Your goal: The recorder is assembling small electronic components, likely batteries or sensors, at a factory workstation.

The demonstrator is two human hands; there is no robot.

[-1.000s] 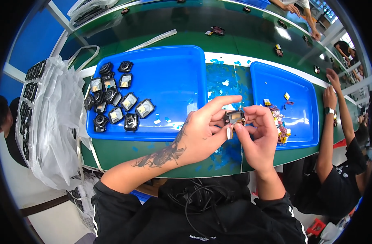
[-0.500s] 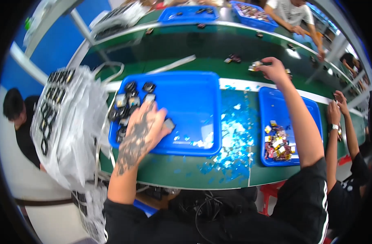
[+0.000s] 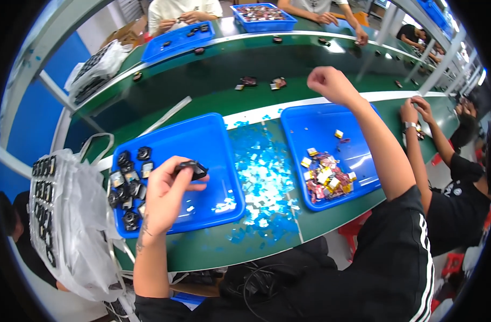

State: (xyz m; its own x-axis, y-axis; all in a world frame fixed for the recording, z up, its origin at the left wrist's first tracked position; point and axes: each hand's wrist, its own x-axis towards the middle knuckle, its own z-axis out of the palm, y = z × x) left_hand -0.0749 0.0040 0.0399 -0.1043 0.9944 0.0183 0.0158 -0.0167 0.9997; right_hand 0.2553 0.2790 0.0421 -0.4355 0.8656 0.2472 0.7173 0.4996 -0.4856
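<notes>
My left hand [image 3: 167,193] is raised over the left blue tray [image 3: 232,177], gripping a small black plastic casing [image 3: 194,169] between thumb and fingers. Several similar black casings [image 3: 130,189], some with pale square faces, lie at that tray's left side. Beyond the right blue tray [image 3: 288,155], my right hand [image 3: 331,85] hangs over the green surface with its fingers curled closed; whatever is in them, if anything, is hidden. To its left rests a small part with a pale-yellow block and dark red wires [image 3: 278,83]. A similar wired part [image 3: 246,82] lies farther left.
Silver-yellow blocks with red wires [image 3: 329,177] are heaped in the right tray. Shiny blue film scraps [image 3: 264,182] cover the table between the trays. Bagged stacks of black parts [image 3: 73,220] stand at left. A co-worker's hands [image 3: 414,110] are at right; others sit across.
My left hand has lifted a black casing from the tray. My right hand has moved away from the wired part it pinched, which now lies on the green surface. The view has swung right.
</notes>
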